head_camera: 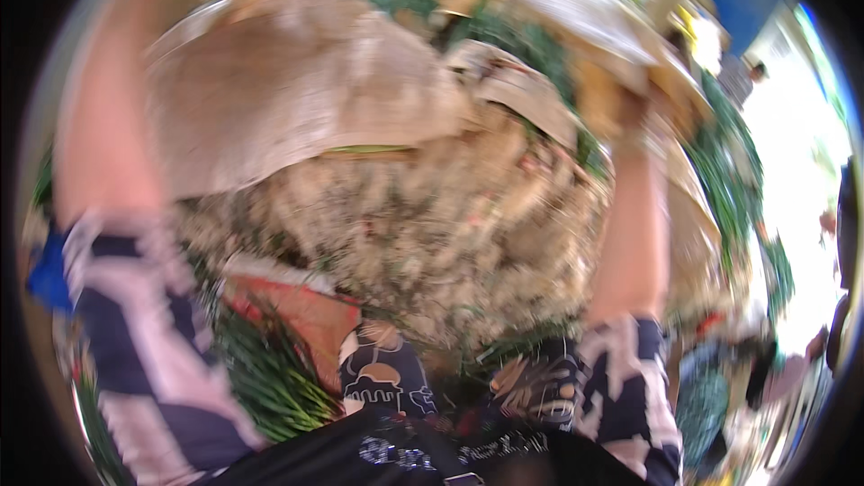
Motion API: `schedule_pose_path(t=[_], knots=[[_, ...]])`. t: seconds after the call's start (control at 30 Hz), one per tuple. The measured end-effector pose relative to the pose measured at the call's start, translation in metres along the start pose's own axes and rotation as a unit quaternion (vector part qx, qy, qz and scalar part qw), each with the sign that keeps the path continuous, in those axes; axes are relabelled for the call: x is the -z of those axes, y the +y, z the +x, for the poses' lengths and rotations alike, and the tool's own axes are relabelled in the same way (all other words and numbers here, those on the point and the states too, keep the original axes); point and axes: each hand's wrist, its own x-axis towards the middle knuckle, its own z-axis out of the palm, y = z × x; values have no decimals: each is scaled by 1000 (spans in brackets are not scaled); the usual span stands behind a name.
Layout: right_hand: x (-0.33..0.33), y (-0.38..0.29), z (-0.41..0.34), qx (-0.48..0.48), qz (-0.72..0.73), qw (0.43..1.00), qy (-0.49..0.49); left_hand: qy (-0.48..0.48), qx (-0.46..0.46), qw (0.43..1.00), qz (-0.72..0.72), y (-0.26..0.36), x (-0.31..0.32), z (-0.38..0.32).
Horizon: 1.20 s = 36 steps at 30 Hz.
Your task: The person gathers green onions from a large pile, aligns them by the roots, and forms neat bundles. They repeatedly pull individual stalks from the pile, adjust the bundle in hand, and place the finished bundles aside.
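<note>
Motion blur softens the whole view. My left arm reaches up along the left side past a pale woven sheet or sack [270, 81]; the left hand cannot be made out at the upper rim. My right forearm points away from me, and my right hand [624, 104] is a brownish blur beside another pale sheet [682, 182]; its fingers and any hold are unclear. Between the arms spreads a heap of pale, root-like plant matter [432, 229]. Long green leaves [277, 364], apparently of bunched vegetables, lie close to my left knee, beside a red sheet or container [304, 317].
More green bunches [729, 175] lie at the right, and others [520, 34] beyond the heap. A large whitish wrapped bundle [567, 0] crosses the upper part. A person [739, 77] is in the bright background at the upper right. A blue-green bag [702, 398] is at lower right.
</note>
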Motion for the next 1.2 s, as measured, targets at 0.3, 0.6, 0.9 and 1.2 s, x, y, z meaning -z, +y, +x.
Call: schedule_pose_path(t=[0.3,0.6,0.9,1.2], knots=[[-250,56,207,-87,133,986,49,91,331,919,-194,-327,120,-1],[-47,69,58,-73,6,948,-310,169,450,567,-669,-191,75,-144],[60,134,46,-80,21,978,191,511,323,767,-215,-102,0,-292],[-9,98,160,-32,-369,914,165,-47,-311,897,-310,331,-124,-259]])
